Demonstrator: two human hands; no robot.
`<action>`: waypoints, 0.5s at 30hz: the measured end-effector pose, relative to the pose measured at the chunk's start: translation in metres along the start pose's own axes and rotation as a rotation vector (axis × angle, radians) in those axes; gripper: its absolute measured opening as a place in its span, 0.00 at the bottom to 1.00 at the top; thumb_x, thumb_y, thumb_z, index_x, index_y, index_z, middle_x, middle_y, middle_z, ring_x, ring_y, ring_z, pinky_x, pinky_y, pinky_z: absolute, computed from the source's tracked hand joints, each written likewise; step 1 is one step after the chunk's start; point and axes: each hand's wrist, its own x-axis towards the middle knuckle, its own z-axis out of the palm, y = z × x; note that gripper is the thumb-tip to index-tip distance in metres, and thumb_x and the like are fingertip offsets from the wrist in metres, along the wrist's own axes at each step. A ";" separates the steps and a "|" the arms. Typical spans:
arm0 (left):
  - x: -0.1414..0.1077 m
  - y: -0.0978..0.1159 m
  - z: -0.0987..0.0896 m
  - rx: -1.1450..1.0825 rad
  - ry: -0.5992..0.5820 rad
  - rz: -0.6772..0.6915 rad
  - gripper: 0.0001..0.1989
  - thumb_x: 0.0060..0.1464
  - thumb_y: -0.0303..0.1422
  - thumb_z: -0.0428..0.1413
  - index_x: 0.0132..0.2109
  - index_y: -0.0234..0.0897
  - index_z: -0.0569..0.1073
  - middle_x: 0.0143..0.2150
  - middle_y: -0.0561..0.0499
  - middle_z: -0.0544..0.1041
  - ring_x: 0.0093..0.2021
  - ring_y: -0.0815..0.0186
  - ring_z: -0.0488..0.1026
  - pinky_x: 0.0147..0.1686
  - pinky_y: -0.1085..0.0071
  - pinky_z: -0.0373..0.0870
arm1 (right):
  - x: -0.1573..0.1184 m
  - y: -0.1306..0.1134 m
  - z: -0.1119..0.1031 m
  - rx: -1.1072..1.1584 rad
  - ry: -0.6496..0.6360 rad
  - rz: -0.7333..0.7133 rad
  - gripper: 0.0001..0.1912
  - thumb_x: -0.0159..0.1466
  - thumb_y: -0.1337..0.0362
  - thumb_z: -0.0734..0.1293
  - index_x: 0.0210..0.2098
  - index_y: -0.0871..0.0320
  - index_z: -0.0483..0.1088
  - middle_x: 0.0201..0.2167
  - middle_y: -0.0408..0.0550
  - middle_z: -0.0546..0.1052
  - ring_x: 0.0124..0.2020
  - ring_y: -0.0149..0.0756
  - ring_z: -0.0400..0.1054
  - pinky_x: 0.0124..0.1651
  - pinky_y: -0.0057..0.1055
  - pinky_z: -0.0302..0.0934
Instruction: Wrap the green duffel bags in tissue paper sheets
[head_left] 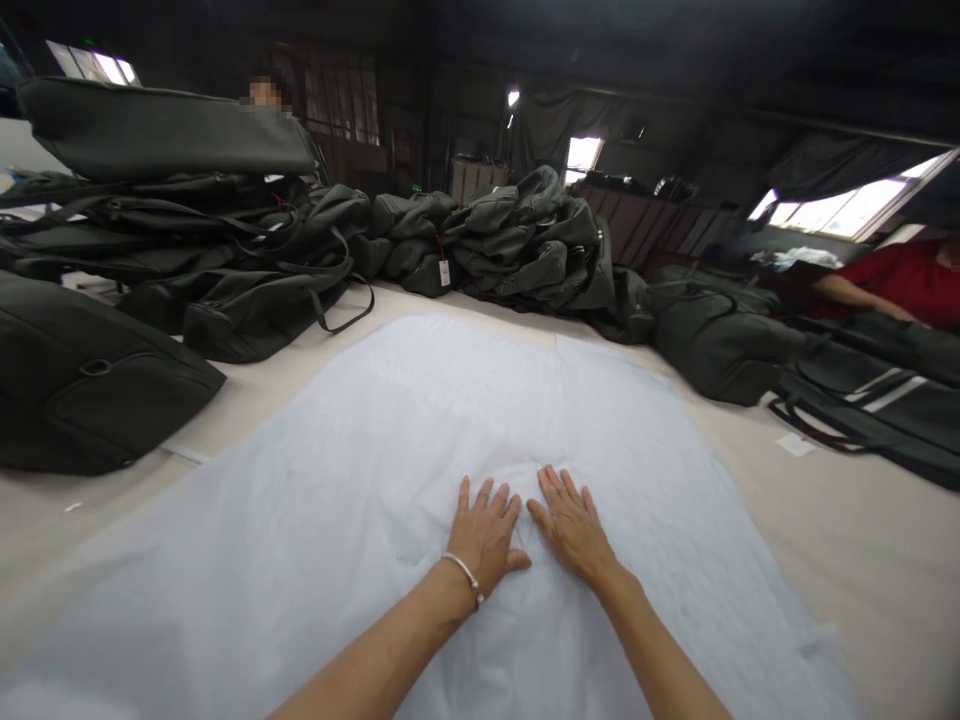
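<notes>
A large white sheet (322, 480), thin and slightly wrinkled, is spread over the beige-covered table (840, 530). My left hand (486, 530) presses on it palm down near the middle, fingers spread, a silver bangle at the wrist. Beside it on the right, my right hand (571, 525) also rests on the sheet with its fingers stretched out. A small gap separates the two hands, and small creases run through the sheet around them. Neither hand grips anything. I cannot tell whether something lies beneath the sheet.
Dark bags (525, 240) are heaped along the far edge. More stand at the left, including a large bag (97, 380) and a tall pile (172, 210). At the right lies a striped bag (877, 385), near a person in a red top (900, 280). Another person is behind the left pile.
</notes>
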 end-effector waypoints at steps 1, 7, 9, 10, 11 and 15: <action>0.000 0.000 0.000 -0.001 -0.003 -0.006 0.38 0.54 0.56 0.55 0.66 0.45 0.59 0.68 0.45 0.58 0.69 0.47 0.49 0.65 0.37 0.38 | 0.002 0.001 -0.002 0.033 0.003 0.029 0.32 0.70 0.49 0.49 0.67 0.59 0.49 0.69 0.51 0.53 0.70 0.46 0.40 0.67 0.56 0.40; 0.001 0.002 -0.003 0.034 -0.021 -0.001 0.37 0.56 0.58 0.51 0.66 0.45 0.59 0.68 0.46 0.58 0.69 0.48 0.50 0.65 0.37 0.39 | -0.023 -0.009 -0.022 0.015 0.214 -0.114 0.31 0.71 0.50 0.50 0.69 0.56 0.45 0.69 0.50 0.50 0.71 0.43 0.36 0.69 0.55 0.37; 0.006 0.001 -0.002 0.062 -0.004 -0.004 0.35 0.58 0.57 0.49 0.66 0.45 0.58 0.68 0.46 0.59 0.69 0.48 0.50 0.65 0.38 0.39 | -0.046 -0.020 -0.025 -0.038 0.210 -0.204 0.31 0.71 0.51 0.52 0.69 0.55 0.43 0.69 0.48 0.50 0.71 0.43 0.37 0.69 0.54 0.37; 0.011 0.001 -0.002 0.076 0.004 -0.006 0.35 0.59 0.56 0.48 0.67 0.45 0.58 0.68 0.46 0.59 0.69 0.49 0.49 0.65 0.39 0.39 | -0.058 -0.025 -0.027 -0.060 0.213 -0.235 0.32 0.70 0.52 0.53 0.69 0.53 0.41 0.69 0.47 0.50 0.70 0.44 0.38 0.69 0.54 0.38; 0.018 0.000 -0.001 0.087 0.009 -0.009 0.34 0.59 0.55 0.48 0.67 0.45 0.58 0.68 0.46 0.58 0.69 0.49 0.49 0.66 0.39 0.39 | -0.071 -0.027 -0.029 -0.079 0.222 -0.256 0.32 0.70 0.52 0.54 0.70 0.53 0.39 0.69 0.47 0.51 0.70 0.45 0.39 0.69 0.54 0.39; 0.063 -0.006 -0.007 0.092 0.014 -0.028 0.34 0.59 0.54 0.48 0.66 0.42 0.58 0.69 0.44 0.58 0.69 0.48 0.48 0.65 0.39 0.36 | -0.127 -0.014 -0.036 -0.158 0.293 -0.270 0.36 0.69 0.53 0.56 0.70 0.54 0.37 0.68 0.50 0.55 0.68 0.50 0.46 0.66 0.58 0.45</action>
